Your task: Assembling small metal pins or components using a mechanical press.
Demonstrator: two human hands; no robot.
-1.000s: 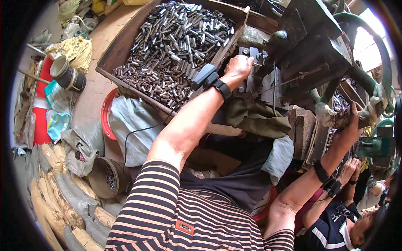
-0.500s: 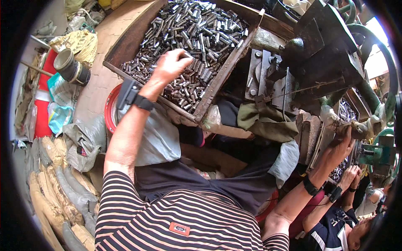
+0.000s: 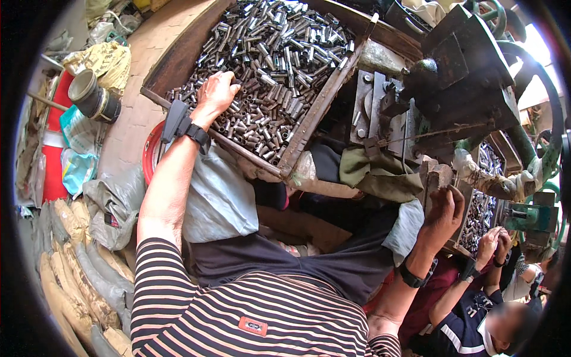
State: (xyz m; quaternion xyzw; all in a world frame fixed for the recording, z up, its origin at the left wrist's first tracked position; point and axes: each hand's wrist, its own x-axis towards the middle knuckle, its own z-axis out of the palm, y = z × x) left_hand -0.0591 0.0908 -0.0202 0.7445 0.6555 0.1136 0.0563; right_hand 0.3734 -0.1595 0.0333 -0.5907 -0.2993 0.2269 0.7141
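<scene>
My left hand [image 3: 217,94] is over the near left part of a wooden tray [image 3: 223,141] heaped with short metal tubes [image 3: 279,53]. Its fingers are bent and pressed together just above the tubes; whatever lies between them is hidden. My right hand [image 3: 441,217] is raised at the right with loosely bent fingers, beside a brown block [image 3: 436,175]. I see nothing held in it, and whether it touches the block I cannot tell. The cloth-wrapped handle [image 3: 493,181] of a dark metal machine [image 3: 458,77] lies beyond that hand, apart from it.
Metal plates with bolts [image 3: 369,107] stand right of the tray, and an olive cloth [image 3: 377,172] hangs below them. At the lower right a co-worker [image 3: 470,321] works by another tray of metal pieces [image 3: 479,220]. Stacked sacks [image 3: 83,268] and a dark container [image 3: 95,98] are at the left.
My right hand has come off the wrapped handle and moved left and down. My left hand has shifted left; the small metal tube seen earlier at its fingertips no longer shows.
</scene>
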